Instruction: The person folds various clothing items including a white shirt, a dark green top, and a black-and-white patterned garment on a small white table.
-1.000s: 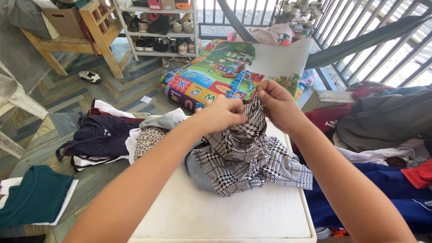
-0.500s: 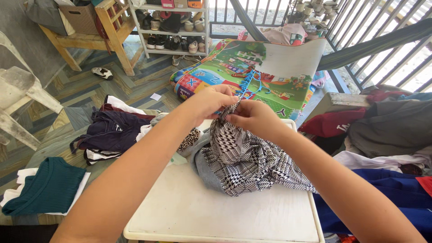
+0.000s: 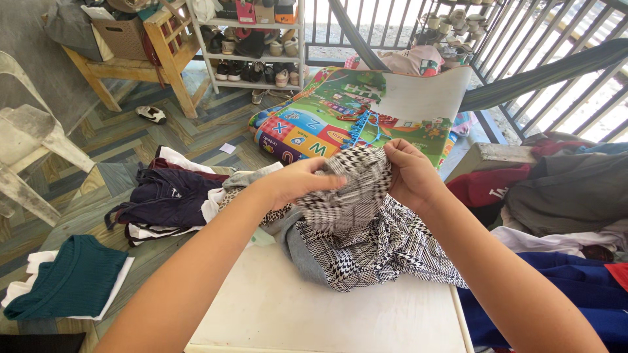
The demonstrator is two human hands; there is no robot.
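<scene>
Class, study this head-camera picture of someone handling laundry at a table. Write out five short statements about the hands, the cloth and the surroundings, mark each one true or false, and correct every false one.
1. Both the left hand and the right hand grip the black-and-white houndstooth cloth. True.
2. The cloth hangs wholly in the air. False: its lower part lies bunched on the white table.
3. A teal garment lies on the floor to the left. True.
4. The shoe rack stands empty. False: shoes fill its shelves.
5. The colourful play mat covers the table. False: it lies beyond the table.
</scene>
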